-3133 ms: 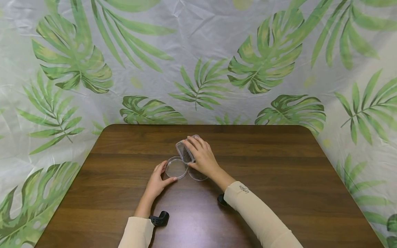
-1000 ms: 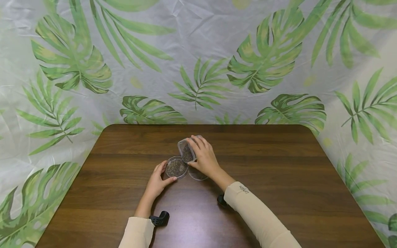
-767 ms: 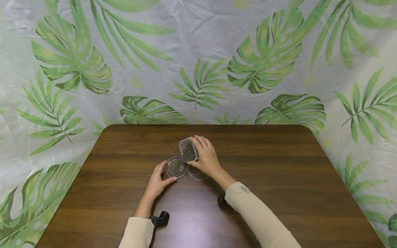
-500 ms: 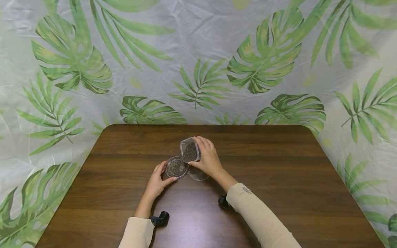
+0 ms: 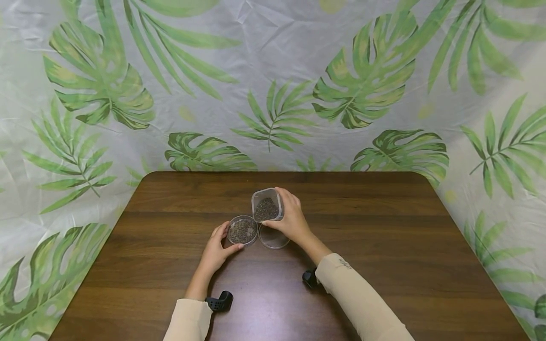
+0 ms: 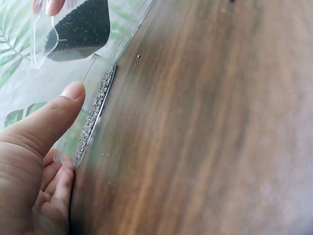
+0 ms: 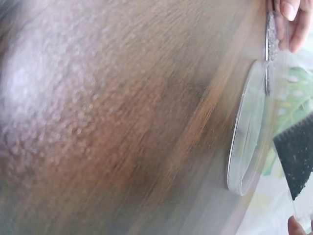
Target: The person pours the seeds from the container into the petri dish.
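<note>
My left hand (image 5: 215,252) curls its thumb and fingers round the side of a clear petri dish (image 5: 242,231). Dark grey-brown granules, like coarse soil, cover the dish's bottom; the left wrist view shows them as a shallow layer (image 6: 93,115). With its thumb near the rim and fingers on the far side, my right hand (image 5: 294,221) grips a square clear plastic container (image 5: 260,198). This container is raised above the table and tilted toward the dish, dark granules (image 5: 267,209) heaped in its lower part. Another clear round dish or lid (image 5: 273,240) lies under it, beside the filled dish.
The brown wooden table (image 5: 384,260) extends round both hands. A leaf-patterned cloth (image 5: 281,57) hangs behind its far edge. One small loose grain (image 6: 139,56) lies on the wood near the filled dish. Black wrist cameras (image 5: 220,301) sit at both sleeves.
Granules now cover the petri dish, which looked bare 3.1 seconds ago. My right hand has turned the container more upright and shifted it slightly right. The left hand stays put.
</note>
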Action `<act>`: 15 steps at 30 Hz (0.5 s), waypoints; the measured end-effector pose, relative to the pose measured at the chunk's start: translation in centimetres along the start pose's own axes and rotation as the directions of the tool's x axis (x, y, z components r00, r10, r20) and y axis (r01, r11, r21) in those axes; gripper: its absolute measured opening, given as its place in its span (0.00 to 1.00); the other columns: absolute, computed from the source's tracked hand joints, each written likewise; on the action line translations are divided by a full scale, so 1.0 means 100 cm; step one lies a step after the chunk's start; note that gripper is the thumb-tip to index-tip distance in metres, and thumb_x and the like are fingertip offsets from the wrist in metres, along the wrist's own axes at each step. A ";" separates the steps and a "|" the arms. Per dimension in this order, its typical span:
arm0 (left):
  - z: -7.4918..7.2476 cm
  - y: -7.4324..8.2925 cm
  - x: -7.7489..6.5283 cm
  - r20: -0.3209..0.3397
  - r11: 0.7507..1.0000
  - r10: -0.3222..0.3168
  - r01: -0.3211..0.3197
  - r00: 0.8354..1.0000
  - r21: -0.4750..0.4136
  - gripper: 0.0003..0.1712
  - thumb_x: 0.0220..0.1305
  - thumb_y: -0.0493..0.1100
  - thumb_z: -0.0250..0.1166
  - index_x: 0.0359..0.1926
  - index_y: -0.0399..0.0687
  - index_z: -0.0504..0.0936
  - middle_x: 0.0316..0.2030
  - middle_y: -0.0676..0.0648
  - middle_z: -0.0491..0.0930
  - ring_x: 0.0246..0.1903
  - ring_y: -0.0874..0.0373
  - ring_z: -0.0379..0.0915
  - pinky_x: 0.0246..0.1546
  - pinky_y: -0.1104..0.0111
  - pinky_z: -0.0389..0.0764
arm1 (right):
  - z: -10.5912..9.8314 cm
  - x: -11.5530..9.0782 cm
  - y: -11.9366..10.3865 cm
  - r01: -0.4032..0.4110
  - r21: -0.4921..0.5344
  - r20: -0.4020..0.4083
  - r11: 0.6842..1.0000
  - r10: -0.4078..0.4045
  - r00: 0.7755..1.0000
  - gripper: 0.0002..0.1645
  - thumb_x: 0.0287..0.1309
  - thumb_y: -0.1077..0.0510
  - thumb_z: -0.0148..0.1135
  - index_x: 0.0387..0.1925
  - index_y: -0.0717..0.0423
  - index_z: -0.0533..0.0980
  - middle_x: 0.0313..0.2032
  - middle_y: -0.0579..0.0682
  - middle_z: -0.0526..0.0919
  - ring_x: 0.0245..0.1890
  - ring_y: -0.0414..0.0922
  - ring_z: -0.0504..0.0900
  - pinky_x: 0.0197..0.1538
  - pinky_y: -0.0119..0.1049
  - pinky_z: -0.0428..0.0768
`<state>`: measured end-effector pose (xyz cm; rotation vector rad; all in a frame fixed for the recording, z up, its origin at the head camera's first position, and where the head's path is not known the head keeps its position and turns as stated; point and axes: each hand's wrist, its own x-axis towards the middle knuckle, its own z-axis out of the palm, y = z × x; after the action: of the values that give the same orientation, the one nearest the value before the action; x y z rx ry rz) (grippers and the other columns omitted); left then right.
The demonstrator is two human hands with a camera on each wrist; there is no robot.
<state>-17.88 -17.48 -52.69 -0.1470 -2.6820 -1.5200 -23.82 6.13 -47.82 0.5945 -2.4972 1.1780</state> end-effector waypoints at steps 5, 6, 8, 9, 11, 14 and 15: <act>0.000 -0.001 0.000 -0.004 1.000 0.008 -0.008 1.000 0.006 0.47 0.44 0.44 0.73 0.63 0.37 0.60 0.59 0.37 0.61 0.55 0.43 0.62 0.57 0.58 0.63 | -0.002 -0.001 0.002 -0.060 0.029 -0.002 0.998 0.061 0.998 0.60 0.28 0.45 0.77 0.64 0.51 0.56 0.62 0.47 0.60 0.61 0.52 0.55 0.61 0.49 0.57; 0.000 -0.002 0.000 -0.006 1.000 0.011 -0.011 1.000 0.005 0.47 0.44 0.44 0.73 0.63 0.37 0.60 0.59 0.37 0.61 0.55 0.42 0.62 0.57 0.57 0.63 | -0.003 -0.001 0.003 -0.065 0.040 -0.006 0.997 0.065 0.998 0.60 0.28 0.45 0.77 0.64 0.51 0.56 0.62 0.48 0.60 0.61 0.52 0.55 0.61 0.49 0.58; 0.000 -0.002 0.000 -0.013 1.000 0.022 -0.022 1.000 0.000 0.48 0.43 0.46 0.73 0.63 0.36 0.60 0.59 0.36 0.61 0.55 0.41 0.62 0.56 0.55 0.64 | -0.004 -0.002 0.004 -0.078 0.061 -0.011 0.995 0.079 0.997 0.60 0.29 0.44 0.77 0.64 0.50 0.56 0.62 0.48 0.61 0.61 0.52 0.56 0.60 0.50 0.59; 0.000 -0.002 -0.001 -0.019 0.999 0.036 -0.036 0.999 0.002 0.48 0.43 0.47 0.73 0.63 0.36 0.60 0.59 0.35 0.61 0.54 0.40 0.63 0.55 0.54 0.64 | -0.004 -0.002 0.005 -0.087 0.070 -0.015 0.994 0.088 0.996 0.60 0.29 0.44 0.77 0.64 0.50 0.56 0.62 0.48 0.61 0.61 0.52 0.56 0.59 0.50 0.60; 0.000 -0.002 -0.002 -0.029 0.998 0.065 -0.065 0.997 -0.004 0.48 0.44 0.49 0.72 0.62 0.35 0.61 0.58 0.35 0.62 0.53 0.39 0.63 0.55 0.53 0.65 | -0.005 -0.003 0.007 -0.106 0.101 -0.023 0.989 0.109 0.994 0.59 0.28 0.44 0.77 0.64 0.48 0.56 0.61 0.49 0.62 0.60 0.53 0.57 0.57 0.51 0.62; 0.000 -0.001 -0.004 -0.048 0.994 0.112 -0.112 0.993 0.006 0.47 0.45 0.52 0.71 0.61 0.34 0.62 0.56 0.34 0.63 0.51 0.38 0.65 0.53 0.54 0.67 | -0.007 -0.004 0.008 -0.136 0.148 -0.030 0.980 0.142 0.989 0.59 0.28 0.44 0.77 0.64 0.45 0.57 0.59 0.51 0.64 0.58 0.52 0.59 0.53 0.53 0.65; 0.000 -0.001 -0.004 -0.053 0.993 0.120 -0.120 0.991 0.006 0.47 0.45 0.52 0.71 0.61 0.34 0.62 0.56 0.34 0.63 0.51 0.38 0.65 0.53 0.54 0.67 | -0.007 -0.004 0.009 -0.147 0.164 -0.029 0.975 0.153 0.988 0.58 0.28 0.44 0.77 0.64 0.44 0.57 0.59 0.52 0.64 0.57 0.51 0.59 0.52 0.53 0.66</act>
<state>-17.50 -17.57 -52.83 -0.2587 -2.5832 -1.4647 -23.83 7.29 -48.10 0.4216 -2.4640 1.4442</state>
